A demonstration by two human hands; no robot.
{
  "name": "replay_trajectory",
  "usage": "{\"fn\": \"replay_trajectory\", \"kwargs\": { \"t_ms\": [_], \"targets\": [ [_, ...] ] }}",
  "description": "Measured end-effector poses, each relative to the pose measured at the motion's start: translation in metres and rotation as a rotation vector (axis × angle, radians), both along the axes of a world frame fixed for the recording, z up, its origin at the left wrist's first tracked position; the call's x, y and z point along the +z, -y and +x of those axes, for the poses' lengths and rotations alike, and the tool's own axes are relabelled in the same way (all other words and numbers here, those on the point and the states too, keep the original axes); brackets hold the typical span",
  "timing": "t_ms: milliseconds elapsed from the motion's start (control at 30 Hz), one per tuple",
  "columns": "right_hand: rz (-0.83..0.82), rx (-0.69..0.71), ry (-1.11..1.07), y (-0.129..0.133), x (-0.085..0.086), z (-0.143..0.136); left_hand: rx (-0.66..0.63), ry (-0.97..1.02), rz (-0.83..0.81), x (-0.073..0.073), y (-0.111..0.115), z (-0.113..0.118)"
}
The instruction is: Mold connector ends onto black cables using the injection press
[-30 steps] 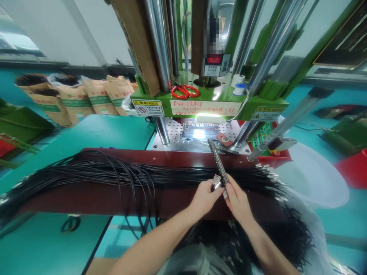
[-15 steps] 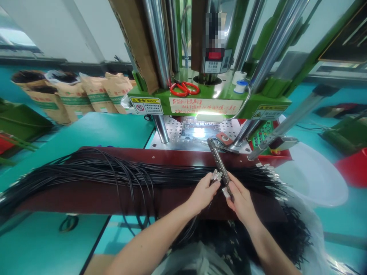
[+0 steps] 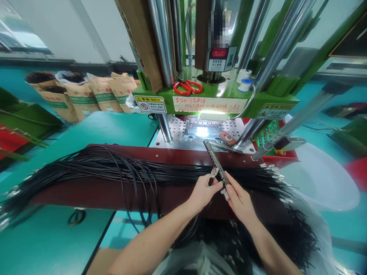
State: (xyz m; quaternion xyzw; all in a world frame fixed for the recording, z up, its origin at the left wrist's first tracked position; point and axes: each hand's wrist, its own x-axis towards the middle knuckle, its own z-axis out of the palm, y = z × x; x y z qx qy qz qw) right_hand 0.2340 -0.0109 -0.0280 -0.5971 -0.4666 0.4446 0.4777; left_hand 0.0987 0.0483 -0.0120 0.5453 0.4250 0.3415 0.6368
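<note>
My left hand is closed around black cables near their ends, with the silvery metal connectors sticking up past the thumb. In my right hand is the lower end of a long, narrow metal bar with small notches along it. The bar slants up and left toward the press. The connectors lie against or very close to its left edge; I cannot tell whether any is seated in it. A pale piece by the right fingers is too small to name. Under both hands runs a bundle of black cables on a dark red-brown shelf.
Ahead stands a green press with steel columns and a lit perforated plate. Red-handled scissors and a blue-and-white spool sit on it. A white basin is at right; paper sacks stand at left.
The view has shifted slightly, moving the surroundings to the right. The bar tilts further left, and the connectors in my left hand have turned a little along its edge. Both grips stay closed.
</note>
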Motion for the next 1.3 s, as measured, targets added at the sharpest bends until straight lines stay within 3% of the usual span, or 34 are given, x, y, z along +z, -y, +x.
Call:
{"fn": "replay_trajectory", "kwargs": {
  "t_ms": [100, 300, 367, 467, 533, 667, 833, 1067, 1133, 1300],
  "targets": [
    [-0.072, -0.045, -0.105, 0.0, 0.004, -0.002, 0.044, 0.008, 0.042, 0.004, 0.0, -0.002],
    [-0.11, -0.187, -0.328, -0.002, 0.009, -0.002, 0.335, 0.145, 0.043, 0.007, -0.001, -0.007],
    [-0.101, -0.168, -0.328, -0.002, 0.009, -0.002, 0.25, 0.137, 0.024, 0.004, -0.002, -0.006],
    [-0.104, -0.133, -0.31, -0.002, 0.008, -0.002, 0.008, 0.086, -0.057, 0.002, -0.001, -0.006],
    [-0.118, -0.122, -0.31, -0.001, 0.009, -0.002, -0.05, 0.083, -0.137, 0.003, -0.001, -0.006],
    [-0.136, -0.099, -0.296, -0.001, 0.011, -0.001, -0.018, 0.079, -0.199, 0.005, -0.001, -0.009],
    [-0.176, -0.052, -0.257, -0.003, 0.008, 0.002, -0.002, 0.039, -0.14, -0.001, -0.002, -0.011],
    [-0.058, 0.077, 0.041, -0.001, 0.001, 0.004, 0.014, -0.035, 0.002, -0.005, -0.001, -0.017],
    [-0.08, 0.063, -0.008, -0.001, 0.002, 0.003, 0.015, -0.024, 0.031, -0.002, 0.0, -0.019],
    [-0.192, -0.066, -0.217, 0.0, 0.007, 0.002, 0.185, 0.027, 0.116, 0.005, -0.003, -0.024]
  ]
}}
